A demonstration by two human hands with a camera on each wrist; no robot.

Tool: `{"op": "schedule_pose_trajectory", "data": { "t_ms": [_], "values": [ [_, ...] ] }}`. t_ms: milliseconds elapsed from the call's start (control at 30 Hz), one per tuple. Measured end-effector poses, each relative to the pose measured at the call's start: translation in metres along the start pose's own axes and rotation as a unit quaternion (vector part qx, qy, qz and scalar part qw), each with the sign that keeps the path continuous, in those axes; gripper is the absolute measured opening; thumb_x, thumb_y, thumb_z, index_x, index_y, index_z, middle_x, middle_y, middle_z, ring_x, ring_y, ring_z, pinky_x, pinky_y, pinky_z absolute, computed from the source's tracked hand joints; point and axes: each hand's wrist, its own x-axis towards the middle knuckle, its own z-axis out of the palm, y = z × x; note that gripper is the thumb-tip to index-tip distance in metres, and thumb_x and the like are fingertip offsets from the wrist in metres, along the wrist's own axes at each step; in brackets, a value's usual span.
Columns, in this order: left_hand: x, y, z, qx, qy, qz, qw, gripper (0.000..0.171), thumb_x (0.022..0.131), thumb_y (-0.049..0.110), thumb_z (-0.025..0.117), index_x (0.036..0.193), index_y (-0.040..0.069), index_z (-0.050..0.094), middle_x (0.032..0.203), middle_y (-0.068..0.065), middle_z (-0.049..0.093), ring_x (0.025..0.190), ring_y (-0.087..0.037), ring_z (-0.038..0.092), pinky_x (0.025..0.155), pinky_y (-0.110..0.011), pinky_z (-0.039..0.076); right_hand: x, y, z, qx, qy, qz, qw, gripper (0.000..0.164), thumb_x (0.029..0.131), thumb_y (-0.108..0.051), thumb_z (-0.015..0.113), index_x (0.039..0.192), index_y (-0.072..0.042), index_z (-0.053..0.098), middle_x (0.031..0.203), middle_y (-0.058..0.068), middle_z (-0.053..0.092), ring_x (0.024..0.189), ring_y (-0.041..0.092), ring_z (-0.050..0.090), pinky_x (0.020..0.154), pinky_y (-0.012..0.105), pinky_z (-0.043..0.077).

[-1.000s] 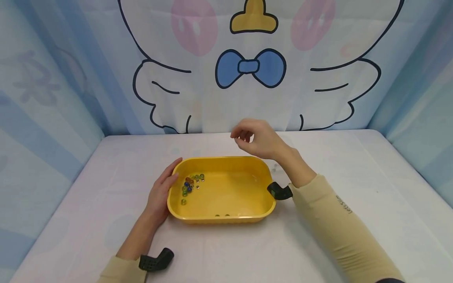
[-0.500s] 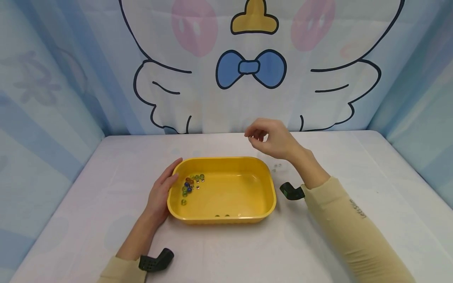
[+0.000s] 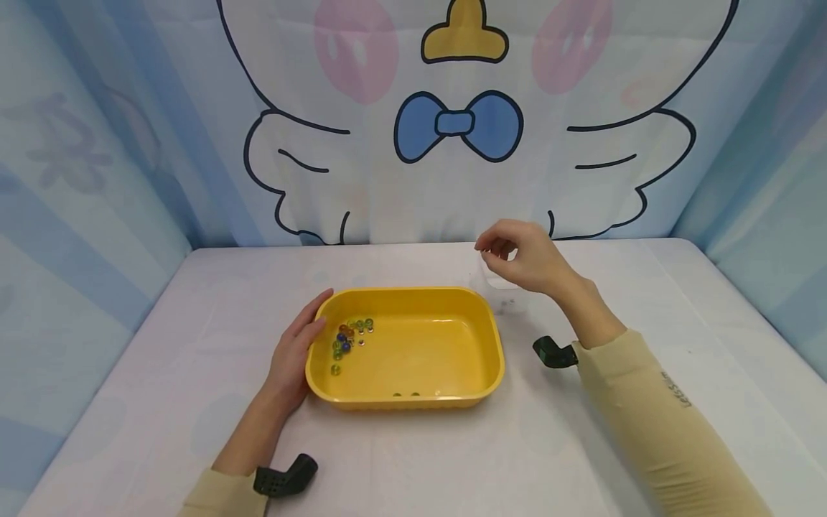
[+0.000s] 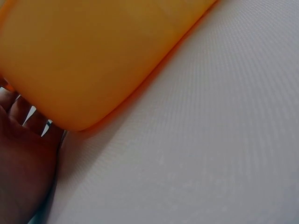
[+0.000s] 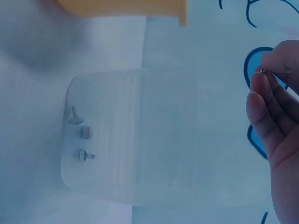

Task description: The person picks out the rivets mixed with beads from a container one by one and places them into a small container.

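Note:
My left hand [image 3: 292, 355] holds the left end of a yellow plastic tray [image 3: 413, 400], thumb at the rim and fingers along the outer wall. Several glass marbles [image 3: 346, 347], green, blue and orange, lie at the tray's left side among a few tiny shiny bits. Above a clear plastic container [image 3: 507, 305], my right hand [image 3: 526, 255] pinches a small metal piece [image 5: 263, 70] between thumb and forefinger. It is too small to tell its exact kind. At the container's bottom, the right wrist view shows several small metal pieces, one a screw-like piece [image 5: 84, 155].
A pale cloth covers the table [image 3: 400, 459]. Behind it hangs a curtain [image 3: 413, 194] printed with a cartoon figure. The clear container stands close to the tray's back right corner and is hard to see. Black wrist cameras [image 3: 287, 477] sit on both wrists.
My right hand has moved right, from behind the tray to over the clear container, still pinching. My left hand and the tray have stayed in place.

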Motion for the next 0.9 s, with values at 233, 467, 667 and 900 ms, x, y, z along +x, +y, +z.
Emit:
{"op": "schedule_pose_trajectory", "data": {
  "t_ms": [233,467,667,900],
  "values": [
    [0.000,0.000,0.000,0.005,0.001,-0.001,1.0000,0.051,0.107,0.021,0.036,0.159,0.022,0.034,0.161,0.009,0.031,0.145,-0.011,0.029,0.119,-0.033,0.025,-0.008,0.011,-0.002,-0.007,0.002,0.016,1.000,0.013,0.086,0.010,0.067,0.096,0.003,0.071,0.093,0.008,0.068,0.080,0.019,0.057,0.072,0.024,0.051],
    [-0.001,0.001,0.001,0.002,-0.004,0.002,1.0000,0.051,0.108,0.021,0.036,0.159,0.022,0.035,0.160,0.009,0.031,0.144,-0.009,0.029,0.118,-0.031,0.025,-0.015,0.016,-0.004,-0.022,-0.008,0.056,0.998,0.013,0.088,0.008,0.066,0.099,0.004,0.071,0.096,0.011,0.068,0.084,0.023,0.057,0.074,0.031,0.051],
    [0.000,0.000,0.001,0.004,-0.001,0.000,1.0000,0.051,0.107,0.021,0.037,0.159,0.022,0.035,0.161,0.009,0.031,0.145,-0.010,0.029,0.118,-0.032,0.025,-0.022,0.022,-0.002,-0.041,-0.012,0.088,0.995,0.012,0.089,0.005,0.065,0.099,0.002,0.071,0.095,0.011,0.067,0.085,0.025,0.056,0.075,0.037,0.050],
    [-0.001,0.001,0.001,0.007,0.003,-0.002,1.0000,0.051,0.107,0.022,0.037,0.158,0.025,0.036,0.161,0.009,0.031,0.145,-0.011,0.028,0.119,-0.033,0.025,-0.026,0.029,-0.002,-0.042,-0.021,0.111,0.993,0.013,0.089,0.004,0.065,0.101,0.003,0.070,0.095,0.011,0.067,0.085,0.025,0.056,0.075,0.038,0.050]
  ]
}}
